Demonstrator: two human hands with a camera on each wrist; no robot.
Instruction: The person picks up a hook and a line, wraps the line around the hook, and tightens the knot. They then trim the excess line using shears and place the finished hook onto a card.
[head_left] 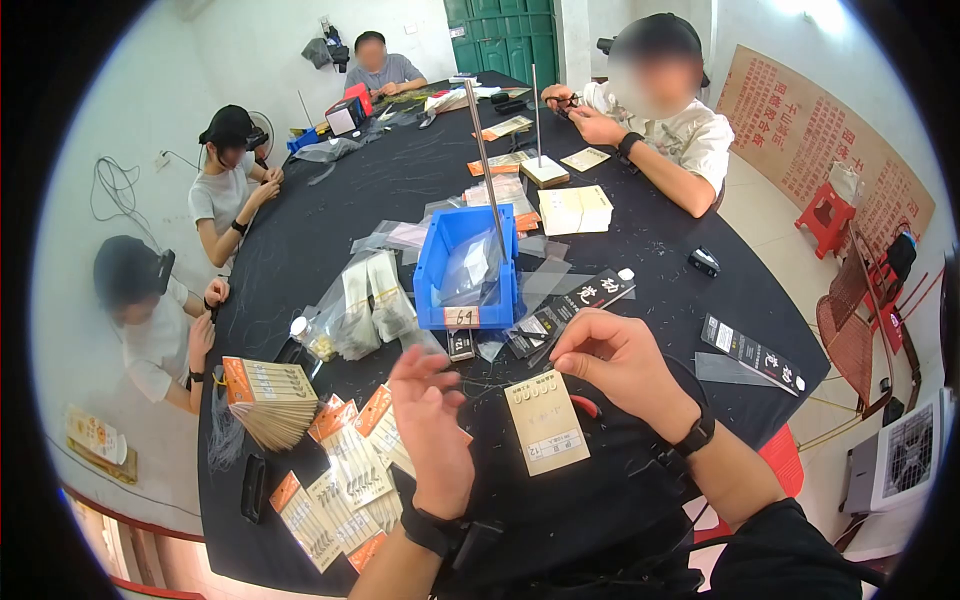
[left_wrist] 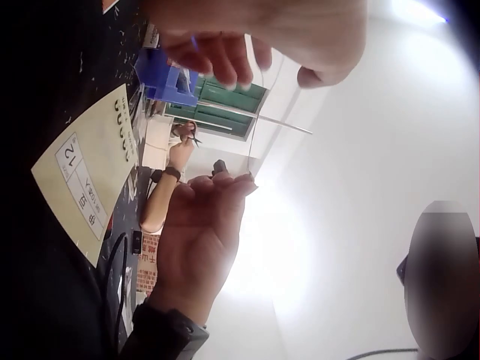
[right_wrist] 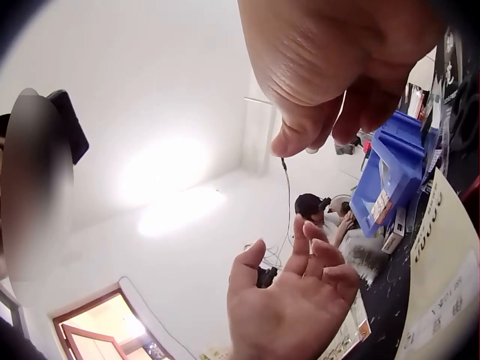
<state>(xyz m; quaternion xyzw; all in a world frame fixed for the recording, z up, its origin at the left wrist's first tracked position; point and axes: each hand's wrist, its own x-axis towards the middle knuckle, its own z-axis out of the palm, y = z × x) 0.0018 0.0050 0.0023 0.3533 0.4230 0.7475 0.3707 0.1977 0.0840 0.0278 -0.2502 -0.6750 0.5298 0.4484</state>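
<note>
My right hand [head_left: 615, 365] pinches a thin line [right_wrist: 288, 187] between thumb and forefinger. A small dark end of it shows right at those fingertips in the right wrist view. My left hand [head_left: 435, 430] is raised opposite, palm turned inward and fingers loosely spread; the line runs toward it in the left wrist view. Between and below both hands lies a cream card [head_left: 550, 425] with a row of small loops along its top edge and a printed label. A red curved handle [head_left: 586, 406] pokes out from beside the card.
Beyond my hands stands a blue bin [head_left: 465, 318] holding clear bags, with a metal rod rising by it. Orange-topped hook packets [head_left: 345, 470] and a fanned card bundle [head_left: 268, 400] lie left. Black printed packets [head_left: 750, 352] lie right. Several people sit around the black-covered table.
</note>
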